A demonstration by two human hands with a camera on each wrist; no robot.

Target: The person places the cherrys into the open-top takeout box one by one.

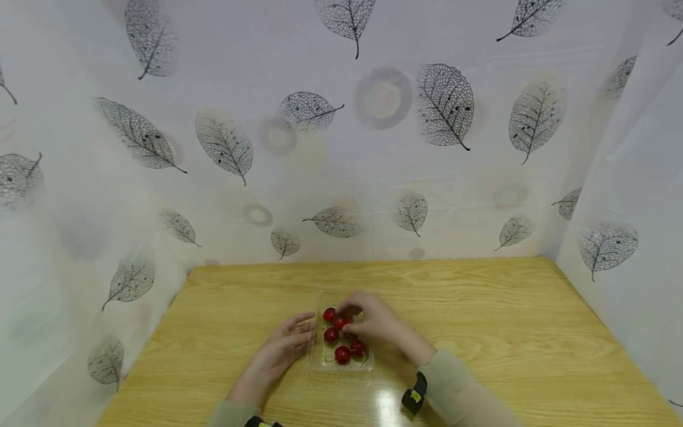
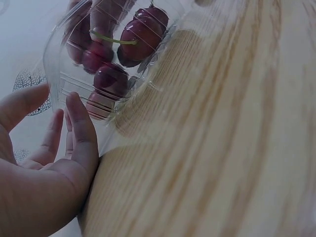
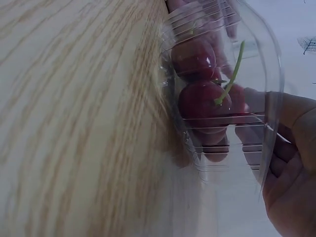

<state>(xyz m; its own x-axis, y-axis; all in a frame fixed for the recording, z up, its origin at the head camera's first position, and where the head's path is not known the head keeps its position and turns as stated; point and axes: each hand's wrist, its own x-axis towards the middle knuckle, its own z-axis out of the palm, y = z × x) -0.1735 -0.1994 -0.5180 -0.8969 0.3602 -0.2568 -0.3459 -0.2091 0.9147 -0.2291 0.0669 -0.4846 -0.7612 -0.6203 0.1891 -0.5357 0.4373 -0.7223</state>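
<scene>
Beige long sleeves (image 1: 459,385), with a black-and-yellow wrist device (image 1: 414,398) strapped on.

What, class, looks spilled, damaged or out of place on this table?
Nothing stands out. The cherries all lie inside the clear tray, which sits flat on the table. The left hand rests against its side; the right hand reaches in.

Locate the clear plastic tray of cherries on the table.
In the head view, the clear plastic tray sits on the wooden table near its front edge, between the left hand and the right hand, which reaches over its cherries.
</scene>
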